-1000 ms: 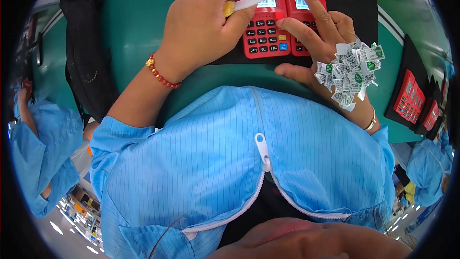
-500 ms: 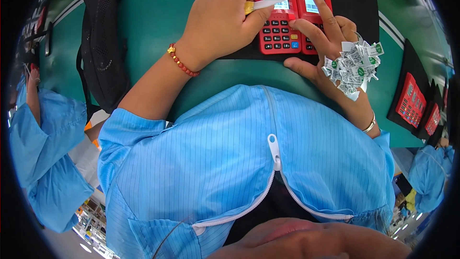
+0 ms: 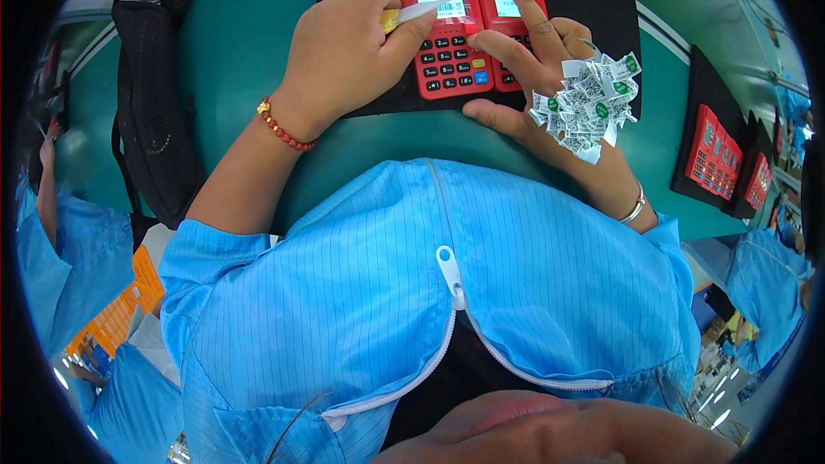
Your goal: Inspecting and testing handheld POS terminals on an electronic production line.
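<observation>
Two red handheld payment terminals with keypads and lit screens lie side by side: a left terminal (image 3: 447, 64) and a right terminal (image 3: 507, 5). My left hand (image 3: 344, 56) is closed on a pointed white blade-like tool (image 3: 425, 11) with a yellow grip. Its tip lies over the left terminal's screen, and my left fingers reach that terminal's top edge. Fingers apart, my right hand (image 3: 537, 56) rests over the right terminal, partly hiding its keypad; the index fingertip is at the left terminal's side. A clump of small white-and-green labels (image 3: 593, 103) sticks to the back of my right hand.
A black mat (image 3: 593, 0) lies under the terminals on the green table (image 3: 249, 26). At left is a black bag (image 3: 155, 112). More red terminals (image 3: 715, 155) rest on dark mats at right. People in blue work clothes (image 3: 765, 283) are on both sides; an orange crate (image 3: 120, 314) stands lower left.
The view has shifted, so the table, terminals and hands appear further left. Both hands keep nearly the same pose. The orange crate at lower left shows more fully.
</observation>
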The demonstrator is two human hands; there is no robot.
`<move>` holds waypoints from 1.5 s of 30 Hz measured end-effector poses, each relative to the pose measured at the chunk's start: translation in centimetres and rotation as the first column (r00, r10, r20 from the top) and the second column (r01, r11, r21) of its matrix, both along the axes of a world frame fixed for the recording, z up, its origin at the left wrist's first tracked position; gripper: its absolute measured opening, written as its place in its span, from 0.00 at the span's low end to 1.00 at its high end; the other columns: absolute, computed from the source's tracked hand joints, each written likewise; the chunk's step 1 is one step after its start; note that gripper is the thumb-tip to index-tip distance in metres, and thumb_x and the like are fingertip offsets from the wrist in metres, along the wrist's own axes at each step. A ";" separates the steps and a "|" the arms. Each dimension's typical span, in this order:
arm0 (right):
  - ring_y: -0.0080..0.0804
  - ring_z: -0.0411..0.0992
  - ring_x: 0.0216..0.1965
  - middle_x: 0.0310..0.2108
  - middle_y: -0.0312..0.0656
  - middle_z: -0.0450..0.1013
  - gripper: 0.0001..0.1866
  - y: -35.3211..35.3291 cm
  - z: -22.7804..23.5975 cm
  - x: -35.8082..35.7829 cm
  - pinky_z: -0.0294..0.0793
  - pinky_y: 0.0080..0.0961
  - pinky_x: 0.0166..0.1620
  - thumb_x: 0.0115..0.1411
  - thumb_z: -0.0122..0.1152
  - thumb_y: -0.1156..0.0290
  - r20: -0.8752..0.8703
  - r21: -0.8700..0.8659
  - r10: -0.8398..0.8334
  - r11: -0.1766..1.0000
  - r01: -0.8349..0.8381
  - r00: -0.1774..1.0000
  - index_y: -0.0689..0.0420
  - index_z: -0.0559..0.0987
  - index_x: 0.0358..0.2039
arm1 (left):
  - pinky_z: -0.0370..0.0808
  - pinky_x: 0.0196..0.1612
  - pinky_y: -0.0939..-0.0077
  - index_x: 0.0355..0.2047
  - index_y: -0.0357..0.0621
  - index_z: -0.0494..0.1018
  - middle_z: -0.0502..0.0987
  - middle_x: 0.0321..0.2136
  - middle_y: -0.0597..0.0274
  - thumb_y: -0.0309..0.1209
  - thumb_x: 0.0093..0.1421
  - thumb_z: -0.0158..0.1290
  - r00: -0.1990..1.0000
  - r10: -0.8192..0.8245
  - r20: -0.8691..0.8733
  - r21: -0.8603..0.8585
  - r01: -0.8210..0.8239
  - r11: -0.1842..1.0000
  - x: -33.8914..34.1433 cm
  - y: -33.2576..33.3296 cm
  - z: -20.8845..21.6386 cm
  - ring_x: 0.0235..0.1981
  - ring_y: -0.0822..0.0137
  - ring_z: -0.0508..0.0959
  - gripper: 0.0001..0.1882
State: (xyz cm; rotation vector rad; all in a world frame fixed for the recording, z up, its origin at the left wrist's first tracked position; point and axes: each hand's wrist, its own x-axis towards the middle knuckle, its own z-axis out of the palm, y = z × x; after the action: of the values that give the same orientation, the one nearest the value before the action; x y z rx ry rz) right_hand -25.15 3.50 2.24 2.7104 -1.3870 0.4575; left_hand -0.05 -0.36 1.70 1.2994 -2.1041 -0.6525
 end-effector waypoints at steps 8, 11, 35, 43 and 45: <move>0.42 0.70 0.54 0.70 0.47 0.63 0.38 0.2 -0.1 0.0 0.74 0.37 0.53 0.45 0.73 0.33 0.020 -0.017 -0.001 1.000 0.001 1.000 0.39 0.80 0.54 | 0.74 0.35 0.75 0.58 0.37 0.70 0.77 0.31 0.58 0.38 0.67 0.57 0.856 -0.172 -0.488 -0.122 0.129 0.984 -0.1 -3.0 -3.3 0.29 0.68 0.77 0.24; 0.43 0.71 0.55 0.70 0.47 0.63 0.38 0.3 -0.3 0.1 0.75 0.38 0.53 0.45 0.74 0.35 0.022 -0.019 -0.008 1.000 0.009 1.000 0.39 0.80 0.54 | 0.73 0.34 0.77 0.58 0.36 0.70 0.75 0.28 0.61 0.38 0.67 0.56 0.558 -0.557 -0.615 -0.563 0.183 0.806 -0.7 -4.0 -4.8 0.28 0.72 0.74 0.24; 0.48 0.71 0.59 0.63 0.54 0.69 0.27 -2.0 -0.3 -3.3 0.69 0.38 0.59 0.59 0.69 0.51 0.386 -0.056 -0.058 0.995 0.086 0.921 0.48 0.80 0.56 | 0.74 0.34 0.71 0.57 0.56 0.77 0.77 0.33 0.61 0.37 0.72 0.48 0.940 -0.191 0.281 -0.143 0.238 0.961 -1.3 -3.2 3.4 0.32 0.65 0.78 0.16; 0.51 0.59 0.71 0.67 0.54 0.65 0.40 -5.6 -2.9 -1.7 0.54 0.50 0.71 0.63 0.62 0.44 0.230 -0.020 -0.083 0.996 0.090 0.970 0.53 0.67 0.68 | 0.78 0.35 0.65 0.46 0.50 0.83 0.80 0.32 0.63 0.34 0.65 0.52 0.636 -0.183 0.750 -0.217 0.497 0.840 -3.2 -6.1 6.7 0.32 0.59 0.81 0.13; 0.51 0.59 0.71 0.67 0.53 0.66 0.39 -5.5 -2.9 -1.7 0.49 0.50 0.73 0.63 0.60 0.43 0.240 -0.015 -0.076 0.997 0.082 0.968 0.53 0.68 0.68 | 0.78 0.35 0.65 0.46 0.50 0.83 0.80 0.32 0.63 0.33 0.66 0.52 0.629 -0.225 0.744 -0.198 0.529 0.825 -3.1 -6.9 7.2 0.33 0.59 0.81 0.13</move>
State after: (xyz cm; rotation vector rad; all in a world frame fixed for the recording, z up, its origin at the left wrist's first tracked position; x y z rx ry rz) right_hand -26.83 -2.04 -0.66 2.6386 -1.5251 0.8134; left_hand -3.13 -7.31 8.91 0.9127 -2.9879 0.2055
